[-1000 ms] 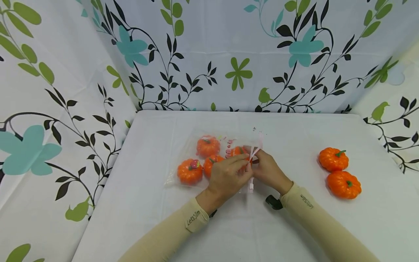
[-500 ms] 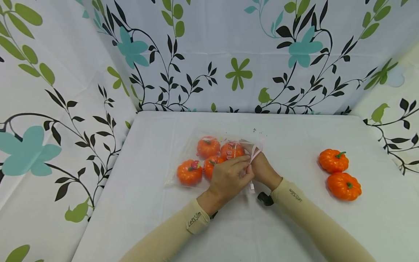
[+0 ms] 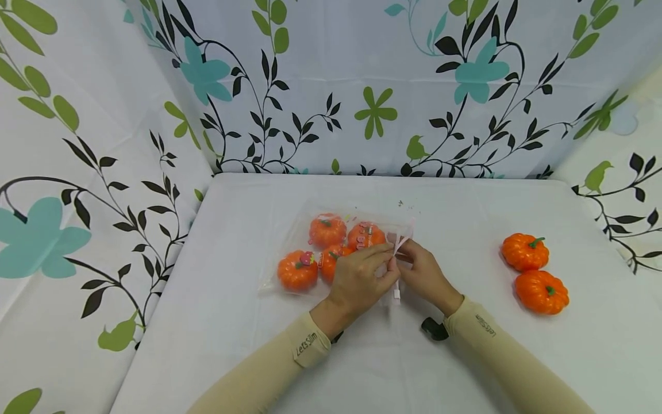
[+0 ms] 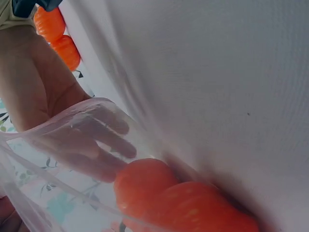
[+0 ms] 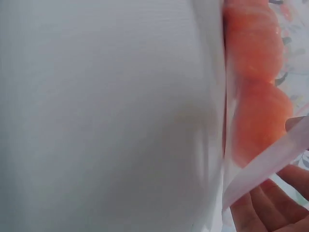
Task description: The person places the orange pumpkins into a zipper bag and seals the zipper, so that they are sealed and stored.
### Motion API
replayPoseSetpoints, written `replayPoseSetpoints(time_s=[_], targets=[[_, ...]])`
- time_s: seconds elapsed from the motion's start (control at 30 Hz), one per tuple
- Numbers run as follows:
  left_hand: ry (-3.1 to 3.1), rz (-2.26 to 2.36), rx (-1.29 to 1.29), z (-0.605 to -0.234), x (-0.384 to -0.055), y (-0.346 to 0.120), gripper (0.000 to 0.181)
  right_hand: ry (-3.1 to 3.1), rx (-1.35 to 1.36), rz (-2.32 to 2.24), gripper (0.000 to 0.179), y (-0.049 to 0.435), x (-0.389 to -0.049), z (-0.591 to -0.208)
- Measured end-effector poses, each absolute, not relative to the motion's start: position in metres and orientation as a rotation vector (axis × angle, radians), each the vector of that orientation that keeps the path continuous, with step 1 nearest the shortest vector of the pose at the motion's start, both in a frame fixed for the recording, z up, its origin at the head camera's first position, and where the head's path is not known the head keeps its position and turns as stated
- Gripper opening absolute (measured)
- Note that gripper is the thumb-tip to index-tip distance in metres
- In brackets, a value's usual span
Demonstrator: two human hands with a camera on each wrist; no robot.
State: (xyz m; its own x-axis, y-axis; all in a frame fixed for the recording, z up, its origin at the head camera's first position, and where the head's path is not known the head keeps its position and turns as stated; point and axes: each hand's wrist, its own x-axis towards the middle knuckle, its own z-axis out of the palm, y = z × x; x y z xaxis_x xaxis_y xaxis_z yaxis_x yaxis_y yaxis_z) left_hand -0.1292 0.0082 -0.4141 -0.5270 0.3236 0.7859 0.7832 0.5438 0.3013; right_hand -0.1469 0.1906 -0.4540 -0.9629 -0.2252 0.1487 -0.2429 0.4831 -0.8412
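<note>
On the table lies a clear zip bag (image 3: 279, 276) with pink print and several orange toy pumpkins (image 3: 298, 271) inside. My left hand (image 3: 359, 279) pinches the pink-white zip edge at the bag's right end. My right hand (image 3: 428, 275) is at that same end. In the left wrist view, the bag's film covers the fingers of the right hand (image 4: 58, 92), which are extended at the bag's mouth near a pumpkin (image 4: 145, 186) and grip nothing. The right wrist view shows the zip strip (image 5: 270, 159) slanting past pumpkins (image 5: 260, 121) behind the film.
Two more orange pumpkins, the rear one (image 3: 524, 252) and the front one (image 3: 542, 292), sit side by side on the right of the white-covered table (image 3: 207, 345). A patterned curtain (image 3: 320, 75) hangs behind the table, with more patterned cloth at both sides.
My right hand first reached farther left into the bag, then drew back right. The pumpkin nearest the mouth now lies farther left inside the bag. My left hand keeps its hold.
</note>
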Motion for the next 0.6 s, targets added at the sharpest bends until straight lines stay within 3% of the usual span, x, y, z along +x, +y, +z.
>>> replayPoseSetpoints(time_s=[0.2,0.6], targets=[[-2.116,-0.837,-0.88,-0.413,-0.13,0.009,0.013,-2.666,0.46,1.506,0.018,0.196,-0.145,-0.456],[-2.176,-0.776,-0.922,-0.412,-0.13,0.01,0.009,-2.676,0.484,1.773,0.044,0.181,-0.156,-0.446]])
